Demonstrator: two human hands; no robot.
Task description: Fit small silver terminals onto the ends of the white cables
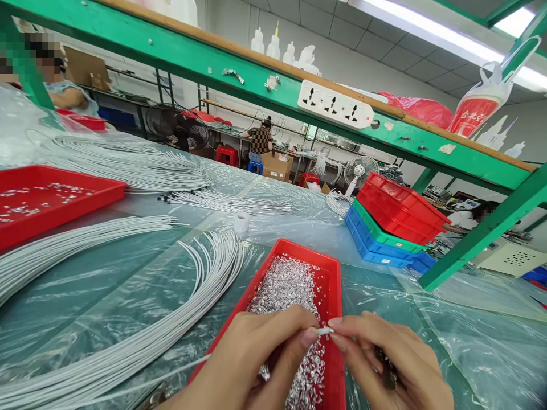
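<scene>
Over the red tray (pixel 341 285), my left hand (pixel 260 353) pinches a white cable (pixel 323 331) close to its end, between thumb and index finger. The cable trails out behind that hand to the lower left. My right hand (pixel 391 353) has its thumb and index fingertips closed at the cable's tip. Whatever sits between those fingertips is too small to make out. A dark object (pixel 388 370) shows partly inside the curled fingers of my right hand. Many small silvery metal pieces (pixel 290 282) lie heaped in the tray below.
Bundles of white cable (pixel 171 336) curve across the plastic-covered table at left. Another red tray (pixel 64 210) holds scattered small pieces. Stacked bins (pixel 397 210) stand back right, beside a green shelf post (pixel 482 228). A power strip (pixel 335 105) is on the shelf beam. People work farther back.
</scene>
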